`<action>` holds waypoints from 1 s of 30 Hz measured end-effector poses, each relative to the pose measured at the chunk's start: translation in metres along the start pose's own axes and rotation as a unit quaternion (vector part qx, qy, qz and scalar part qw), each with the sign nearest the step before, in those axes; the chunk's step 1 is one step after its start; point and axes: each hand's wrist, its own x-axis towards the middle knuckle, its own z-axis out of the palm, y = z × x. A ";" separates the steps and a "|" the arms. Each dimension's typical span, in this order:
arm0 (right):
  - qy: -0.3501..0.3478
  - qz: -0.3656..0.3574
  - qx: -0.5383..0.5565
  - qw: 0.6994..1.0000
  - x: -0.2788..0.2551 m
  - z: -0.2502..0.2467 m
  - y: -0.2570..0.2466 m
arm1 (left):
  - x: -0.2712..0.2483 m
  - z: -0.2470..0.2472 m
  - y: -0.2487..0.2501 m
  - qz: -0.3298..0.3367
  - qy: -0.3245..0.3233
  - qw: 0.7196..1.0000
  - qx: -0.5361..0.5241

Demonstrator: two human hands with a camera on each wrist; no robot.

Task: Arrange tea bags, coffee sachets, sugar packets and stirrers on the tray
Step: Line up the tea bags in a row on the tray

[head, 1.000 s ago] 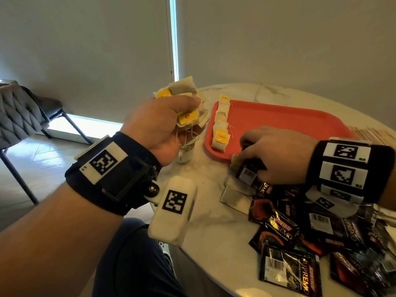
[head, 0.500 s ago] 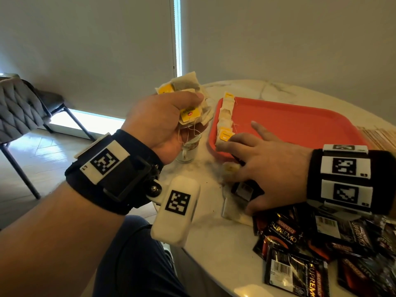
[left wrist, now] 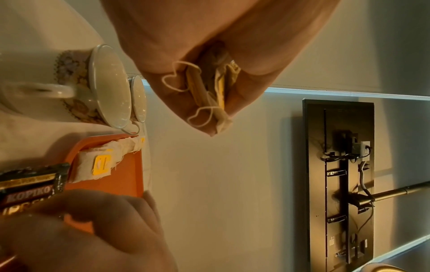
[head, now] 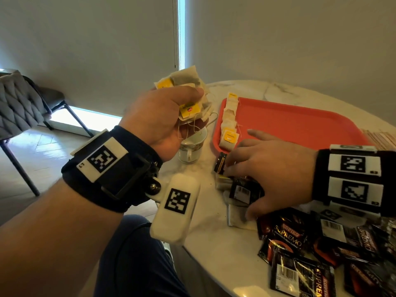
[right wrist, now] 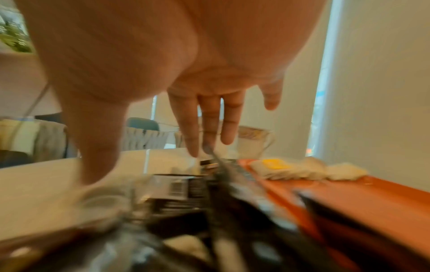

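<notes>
My left hand (head: 192,103) is raised at the table's left edge and grips a bunch of tea bags (head: 186,80) with yellow tags; the left wrist view shows their strings hanging from the bunch (left wrist: 218,86). A row of tea bags (head: 230,123) lies along the left edge of the red tray (head: 300,125). My right hand (head: 246,172) rests spread, fingers straight, on black coffee sachets (head: 242,189) just in front of the tray's near left corner. One sachet (head: 220,166) tilts up at my fingertips (right wrist: 209,139).
A patterned cup (head: 190,146) stands below my left hand, beside the tray. A pile of black coffee sachets (head: 310,243) covers the near right of the marble table (head: 214,243). Wooden stirrers (head: 377,136) lie right of the tray. A grey chair (head: 17,103) stands far left.
My right hand has uncurled from a fist over a sachet to spread, straight fingers, and sachets have shifted left toward the tray corner. The left hand has kept still with its tea bags.
</notes>
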 end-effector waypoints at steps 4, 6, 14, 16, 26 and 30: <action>-0.036 -0.017 -0.039 0.998 0.013 0.001 -0.014 | 0.001 0.001 -0.001 0.000 0.010 1.000 0.003; -0.016 -0.037 -0.015 0.999 0.020 0.000 -0.015 | 0.003 0.001 -0.001 0.001 0.017 1.000 0.004; -0.020 -0.090 0.070 0.993 0.037 0.004 -0.011 | 0.002 -0.001 -0.004 -0.003 0.024 1.000 0.010; -0.018 -0.097 0.075 0.992 0.041 0.004 -0.013 | 0.002 -0.001 -0.004 -0.003 0.028 1.000 0.012; 0.078 -0.032 0.262 0.961 0.047 -0.006 0.001 | 0.002 -0.009 -0.004 -0.001 0.016 1.000 0.015; 0.210 0.038 0.484 0.849 0.032 -0.018 0.031 | 0.006 -0.012 -0.002 0.003 0.030 1.000 0.006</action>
